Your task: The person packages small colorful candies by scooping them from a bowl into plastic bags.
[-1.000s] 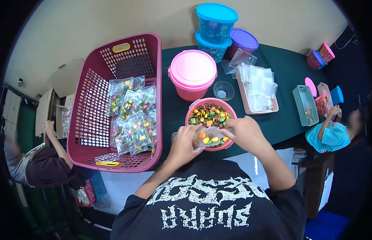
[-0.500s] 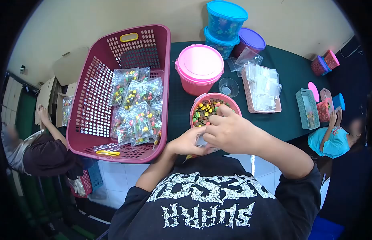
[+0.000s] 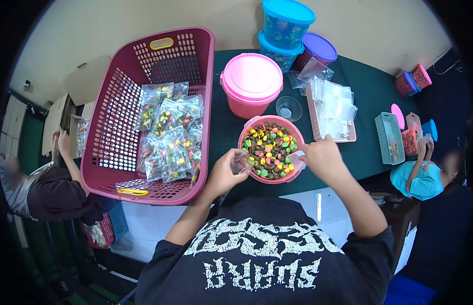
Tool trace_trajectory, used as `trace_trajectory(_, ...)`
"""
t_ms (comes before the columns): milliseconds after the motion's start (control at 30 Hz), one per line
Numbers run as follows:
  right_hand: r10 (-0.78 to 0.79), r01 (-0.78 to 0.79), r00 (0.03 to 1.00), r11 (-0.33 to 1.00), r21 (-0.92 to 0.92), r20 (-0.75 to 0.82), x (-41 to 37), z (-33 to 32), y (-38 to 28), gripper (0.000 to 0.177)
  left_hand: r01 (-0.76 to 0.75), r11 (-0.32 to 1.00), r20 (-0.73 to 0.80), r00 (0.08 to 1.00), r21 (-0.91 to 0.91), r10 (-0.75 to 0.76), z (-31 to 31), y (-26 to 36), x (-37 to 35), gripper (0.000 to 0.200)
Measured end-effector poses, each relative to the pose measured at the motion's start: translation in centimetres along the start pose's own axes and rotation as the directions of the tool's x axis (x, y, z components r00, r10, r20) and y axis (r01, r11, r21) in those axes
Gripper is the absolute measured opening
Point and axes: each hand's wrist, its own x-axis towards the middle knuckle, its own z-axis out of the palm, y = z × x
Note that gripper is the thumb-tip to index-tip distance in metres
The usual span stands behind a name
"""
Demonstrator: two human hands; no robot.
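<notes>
A clear bag (image 3: 240,163) is held in the curled left hand (image 3: 225,174), at the rim of the candy tub (image 3: 269,150). A translucent scoop (image 3: 297,160) is pinched by the right hand (image 3: 324,158) over the tub's right edge. Beyond, a lidded pink bucket (image 3: 252,86) is noted.

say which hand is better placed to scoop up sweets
Right, I'd say: the right hand holds the pale scoop at the tub of sweets, while the left hand grips clear plastic.
</notes>
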Motion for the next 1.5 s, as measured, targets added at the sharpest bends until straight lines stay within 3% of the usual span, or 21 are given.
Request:
trace_trajectory(200, 0.083, -0.078, 0.995, 0.993, 0.084, -0.057, 0.1, 2.1, -1.3, 0.026, 0.15, 0.978, -0.15, 0.98, 0.146, -0.128, 0.3, -1.5, 0.3, 0.043)
trace_trajectory(333, 0.169, -0.165, 0.986, 0.971, 0.172, -0.008, -1.1, 1.9, -1.7, 0.025, 0.155, 0.979, -0.245, 0.962, 0.133, -0.119, 0.9, -3.5, 0.6, 0.043)
trace_trajectory(433, 0.226, -0.217, 0.974, 0.945, 0.244, -0.011, -1.4, 2.2, -2.0, 0.025, 0.126, 0.953, -0.35, 0.936, 0.276, -0.022, 1.2, -3.5, 0.5, 0.042)
trace_trajectory(500, 0.265, -0.241, 0.963, 0.921, 0.305, -0.039, -1.7, 3.0, -2.0, 0.025, 0.22, 0.975, -0.223, 0.953, 0.042, -0.206, 1.0, -2.8, 0.7, 0.044)
trace_trajectory(633, 0.339, -0.279, 0.938, 0.862, 0.423, -0.073, -2.3, 4.7, -2.8, 0.022, 0.225, 0.974, -0.189, 0.957, 0.0, -0.221, 1.0, -2.8, 0.5, 0.041)
trace_trajectory(700, 0.392, -0.278, 0.909, 0.824, 0.494, -0.143, -2.5, 5.9, -3.8, 0.022, 0.102, 0.983, -0.117, 0.986, -0.15, -0.12, 1.5, -3.7, 0.4, 0.041)
trace_trajectory(800, 0.42, -0.296, 0.897, 0.804, 0.516, -0.139, -2.6, 6.2, -5.0, 0.023, 0.032, 0.989, -0.095, 0.994, -0.145, -0.046, 2.3, -3.5, 0.8, 0.04)
trace_trajectory(933, 0.475, -0.328, 0.87, 0.758, 0.563, -0.133, -2.6, 6.2, -6.4, 0.024, 0.053, 0.994, -0.1, 0.994, 0.097, -0.043, 2.0, -3.2, 1.2, 0.04)
trace_trajectory(1067, 0.443, -0.351, 0.896, 0.669, 0.655, 0.027, -3.5, 6.3, -6.2, 0.026, 0.031, 0.999, -0.085, 0.996, 0.04, -0.028, 1.6, -3.9, 1.2, 0.042)
trace_trajectory(1167, 0.443, -0.38, 0.894, 0.673, 0.635, 0.065, -3.3, 6.3, -6.3, 0.028, 0.11, 0.988, -0.096, 0.988, -0.107, -0.121, 1.7, -3.2, 0.9, 0.047)
trace_trajectory(1233, 0.464, -0.361, 0.886, 0.661, 0.658, 0.02, -2.4, 6.6, -6.5, 0.027, -0.001, 0.98, -0.106, 0.994, 0.198, 0.022, 1.9, -2.9, 1.0, 0.044)
trace_trajectory(1267, 0.476, -0.334, 0.879, 0.654, 0.679, -0.026, -2.0, 6.7, -6.6, 0.026, -0.003, 0.98, -0.106, 0.994, 0.201, 0.025, 1.9, -2.8, 1.0, 0.044)
trace_trajectory(1400, 0.469, -0.342, 0.883, 0.645, 0.684, 0.0, -1.4, 6.1, -6.5, 0.025, 0.07, 0.974, -0.118, 0.992, 0.214, -0.045, 1.2, -3.0, 0.8, 0.047)
trace_trajectory(1467, 0.513, -0.393, 0.854, 0.52, 0.759, 0.091, -1.7, 6.2, -6.1, 0.024, 0.101, 0.979, -0.107, 0.991, 0.177, -0.083, 0.8, -3.5, 0.8, 0.049)
trace_trajectory(1500, 0.511, -0.391, 0.855, 0.52, 0.76, 0.09, -1.7, 6.2, -5.9, 0.024, 0.142, 0.978, -0.092, 0.987, 0.154, -0.129, 0.6, -3.6, 0.7, 0.051)
